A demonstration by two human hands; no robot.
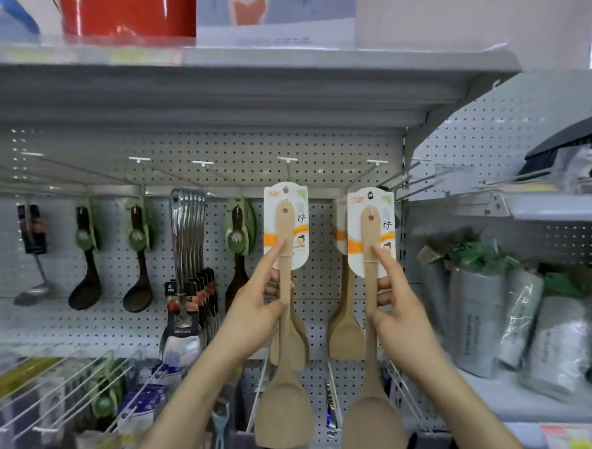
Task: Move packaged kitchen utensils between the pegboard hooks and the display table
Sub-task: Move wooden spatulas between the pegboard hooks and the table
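My left hand (257, 303) grips the handle of a wooden spatula (285, 389) with a white and orange card label (286, 225), held up against the pegboard (249, 151). My right hand (400, 308) grips the handle of a wooden spoon (374, 412) with the same kind of card (370, 230). Both cards sit level with the pegboard hooks (287, 160), whose tips lie just above them. More wooden spatulas (345, 338) hang behind, between the two held utensils. I cannot tell whether the card holes are on the hooks.
Dark ladles (85, 290) and steel spoons (188, 230) hang to the left. A grey shelf (246, 86) overhangs the pegboard. Wire hooks (56, 384) with packaged goods jut out at the lower left. Silver wrapped packs (478, 317) stand on the right shelf.
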